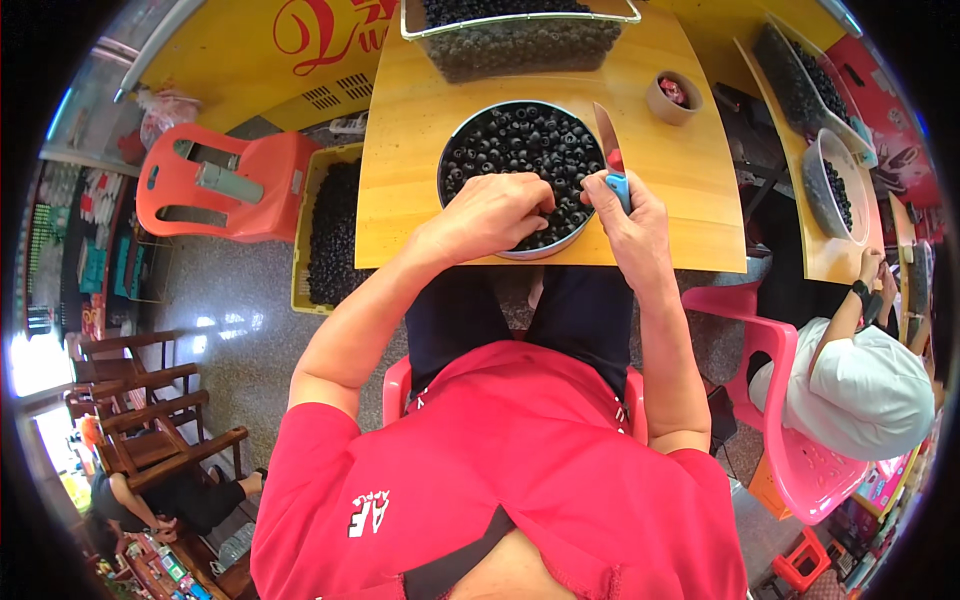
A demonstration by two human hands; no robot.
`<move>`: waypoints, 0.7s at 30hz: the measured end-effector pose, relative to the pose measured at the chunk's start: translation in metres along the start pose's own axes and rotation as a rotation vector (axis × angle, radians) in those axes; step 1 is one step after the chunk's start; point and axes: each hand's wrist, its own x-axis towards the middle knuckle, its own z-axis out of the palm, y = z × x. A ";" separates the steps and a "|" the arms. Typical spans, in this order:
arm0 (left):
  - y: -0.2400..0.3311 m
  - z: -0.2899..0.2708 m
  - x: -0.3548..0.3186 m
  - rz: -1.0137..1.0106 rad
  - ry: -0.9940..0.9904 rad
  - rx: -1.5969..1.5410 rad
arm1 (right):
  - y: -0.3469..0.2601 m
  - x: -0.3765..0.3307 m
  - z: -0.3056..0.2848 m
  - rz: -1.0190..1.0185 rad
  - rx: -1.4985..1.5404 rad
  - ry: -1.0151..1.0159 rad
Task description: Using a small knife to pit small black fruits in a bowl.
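A round bowl point(444, 178) full of small black round fruits point(515, 140), some showing a ring or pit at one end, stands at the table's near edge. My left hand point(508, 207) reaches over its rim with the fingers curled down among the fruits. What those fingers pinch, if anything, is hidden. My right hand point(636, 222) is closed around the blue and red handle of a knife point(605, 132) at the bowl's right side. The blade points up and away from me. My right thumb and fingertip come close to the rim.
On the wooden table point(400, 120) stand a clear tub point(520, 50) of dark fruits and a small cup point(672, 100) with something red inside. A yellow crate point(305, 240) of dark fruits and an orange stool point(225, 185) are at left. Another person point(860, 380) sits at right.
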 end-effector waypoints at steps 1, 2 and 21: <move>-0.001 -0.002 -0.001 0.008 0.042 -0.065 | -0.001 0.000 0.000 0.000 0.018 0.002; -0.002 -0.005 -0.002 0.011 0.041 -0.065 | -0.005 0.000 0.000 -0.001 0.017 0.005; 0.018 -0.008 -0.021 -0.063 0.545 -0.903 | -0.030 -0.008 0.034 0.100 0.212 -0.147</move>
